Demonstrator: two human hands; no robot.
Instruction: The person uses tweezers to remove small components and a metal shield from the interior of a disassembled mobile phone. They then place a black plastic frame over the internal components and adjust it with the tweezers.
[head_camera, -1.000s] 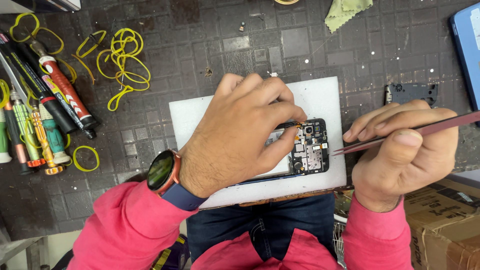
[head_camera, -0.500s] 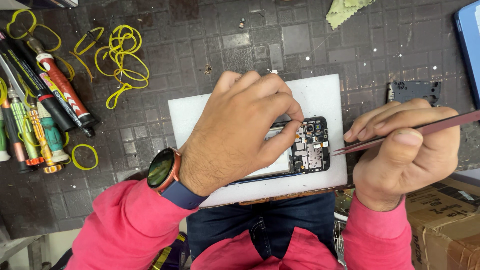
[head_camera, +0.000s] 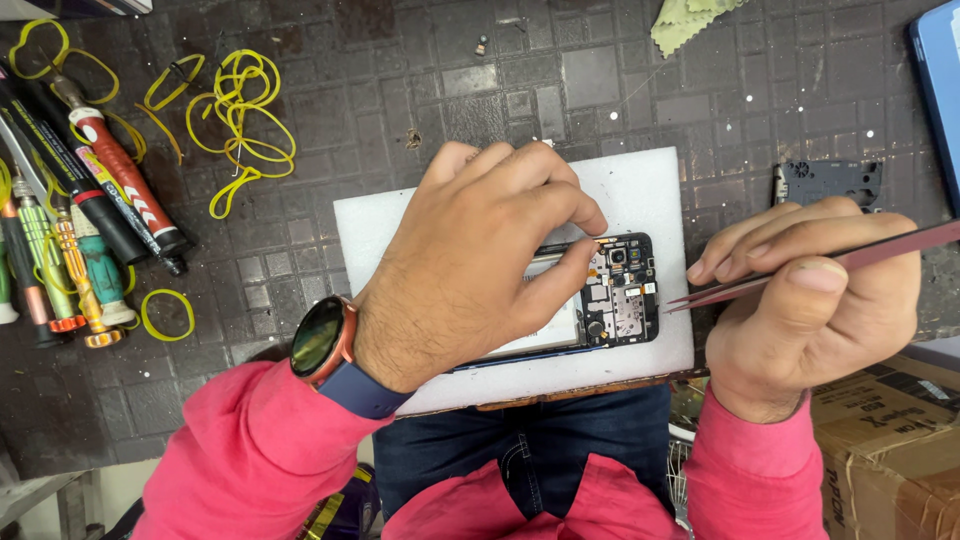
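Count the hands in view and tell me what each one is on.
2. The left hand lies on the opened phone on the white pad. The right hand holds tweezers, tips beside the phone's edge.

Dark gridded work mat (head_camera: 640, 90) covering bench, worn & scuffed. Cardboard box (head_camera: 890, 440) sitting at edge; even overhead light falling.

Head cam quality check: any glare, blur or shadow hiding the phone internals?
Head view: even overhead light, no harsh shadows; opened phone sharp, circuit board readable, though the left hand covers most of it. Slight sheen on the watch face. Tweezers in the right hand crisp, no motion blur. Edges show mild wide-angle stretch.
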